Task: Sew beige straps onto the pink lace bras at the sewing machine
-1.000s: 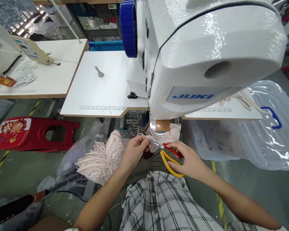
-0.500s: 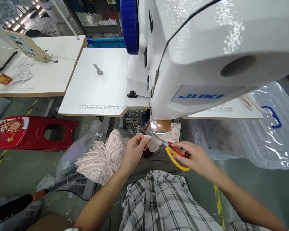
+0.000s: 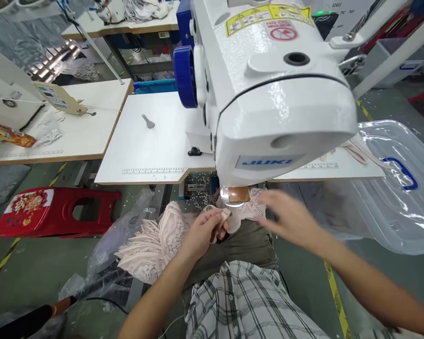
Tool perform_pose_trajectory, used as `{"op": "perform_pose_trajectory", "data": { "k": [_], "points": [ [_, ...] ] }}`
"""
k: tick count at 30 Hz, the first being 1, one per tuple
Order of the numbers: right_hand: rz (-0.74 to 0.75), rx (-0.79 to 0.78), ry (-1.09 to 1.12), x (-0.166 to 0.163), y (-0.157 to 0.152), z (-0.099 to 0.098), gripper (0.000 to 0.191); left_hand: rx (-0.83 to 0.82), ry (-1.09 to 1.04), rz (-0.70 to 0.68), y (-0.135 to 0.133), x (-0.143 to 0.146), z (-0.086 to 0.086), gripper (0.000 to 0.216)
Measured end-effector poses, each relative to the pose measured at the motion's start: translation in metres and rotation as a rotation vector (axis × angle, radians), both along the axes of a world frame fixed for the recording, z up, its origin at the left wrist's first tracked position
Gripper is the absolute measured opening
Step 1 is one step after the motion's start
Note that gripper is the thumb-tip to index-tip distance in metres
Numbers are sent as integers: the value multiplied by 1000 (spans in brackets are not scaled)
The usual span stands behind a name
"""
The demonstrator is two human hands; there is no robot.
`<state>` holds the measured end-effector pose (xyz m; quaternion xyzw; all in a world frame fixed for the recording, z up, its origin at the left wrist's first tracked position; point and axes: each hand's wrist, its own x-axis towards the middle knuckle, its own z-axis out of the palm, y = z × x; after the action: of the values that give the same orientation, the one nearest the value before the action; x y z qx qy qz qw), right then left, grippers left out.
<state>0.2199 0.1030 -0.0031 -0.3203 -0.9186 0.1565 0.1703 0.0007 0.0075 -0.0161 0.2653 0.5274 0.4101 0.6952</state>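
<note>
My left hand [image 3: 205,231] pinches the end of a pale pink fabric strip [image 3: 226,214] between thumb and fingers, just below the sewing machine's head. A rounded pale piece hangs beside those fingertips. My right hand [image 3: 295,219] is blurred, its fingers stretched out and apart near the lace cup [image 3: 252,206] under the needle area; nothing shows in it. To the left of my left hand lies a bunch of pale pink lace bra cups [image 3: 151,247]. The scissors cannot be seen now.
The white sewing machine [image 3: 268,113] rises close in front of my hands. A grey spoon-shaped piece [image 3: 148,121] lies on the white tabletop [image 3: 141,150]. A red stool [image 3: 60,212] is at left, a clear plastic lid [image 3: 403,207] at right.
The red and yellow scissors have gone from my right hand, which has risen slightly and opened. My left hand keeps its pinch. The view has tilted up, showing more of the machine.
</note>
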Motion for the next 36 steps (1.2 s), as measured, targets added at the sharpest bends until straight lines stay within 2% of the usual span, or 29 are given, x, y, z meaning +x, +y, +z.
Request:
{"op": "perform_pose_trajectory", "data": {
  "k": [2, 3, 4, 6, 8, 9, 10, 11, 13, 15, 17, 19, 21, 23, 25, 27, 28, 29, 31, 34, 36],
  "points": [
    [254, -87, -27, -18, -21, -13, 26, -11, 57, -204, 2, -2, 3, 33],
    [317, -121, -38, -23, -26, -19, 27, -12, 83, -270, 2, -3, 3, 32],
    [318, -151, -40, -25, -26, -25, 27, 3, 129, -280, 1, -4, 2, 30],
    [157, -222, 7, -20, -19, -33, 25, 104, 333, -138, -4, -4, -4, 23],
    [-150, -349, 141, -10, -8, -35, 22, 239, 576, 91, -12, 0, -17, 22],
    [-305, -456, 248, -6, -6, -35, 23, 278, 615, 162, -16, 5, -26, 28],
    [-435, -599, 380, -5, -6, -35, 27, 274, 557, 160, -21, 12, -35, 40],
    [-528, -772, 524, -5, -9, -34, 31, 231, 386, 80, -26, 22, -44, 55],
    [-609, -1148, 786, -14, -23, -32, 36, 131, -7, -57, -34, 46, -61, 80],
    [-585, -1460, 934, -26, -42, -29, 37, 111, -177, 0, -43, 68, -70, 90],
    [-483, -1622, 954, -33, -60, -23, 39, 139, -180, 117, -54, 80, -71, 100],
    [-356, -1611, 906, -34, -69, -12, 43, 227, -112, 170, -63, 76, -66, 103],
    [-249, -1447, 823, -31, -66, 1, 44, 437, 58, 170, -67, 62, -55, 101],
    [-171, -1143, 727, -30, -52, 11, 38, 731, 338, 118, -62, 44, -42, 102],
    [-150, -759, 643, -33, -33, 15, 28, 939, 651, 41, -48, 29, -28, 100],
    [-218, -469, 594, -41, -15, 12, 18, 965, 927, -35, -31, 21, -15, 89],
    [-277, -412, 590, -45, -7, 8, 14, 925, 1024, -72, -23, 19, -11, 83],
    [-331, -424, 611, -49, -1, 4, 11, 866, 1088, -115, -16, 18, -8, 78],
    [-374, -603, 711, -55, 6, -5, 11, 766, 1139, -176, -8, 18, -5, 70],
    [-333, -879, 830, -58, 13, -14, 18, 728, 1143, -212, -5, 16, -5, 64],
    [-318, -884, 806, -57, 19, -16, 17, 746, 1182, -226, -5, 14, -4, 61]
  ]
}}
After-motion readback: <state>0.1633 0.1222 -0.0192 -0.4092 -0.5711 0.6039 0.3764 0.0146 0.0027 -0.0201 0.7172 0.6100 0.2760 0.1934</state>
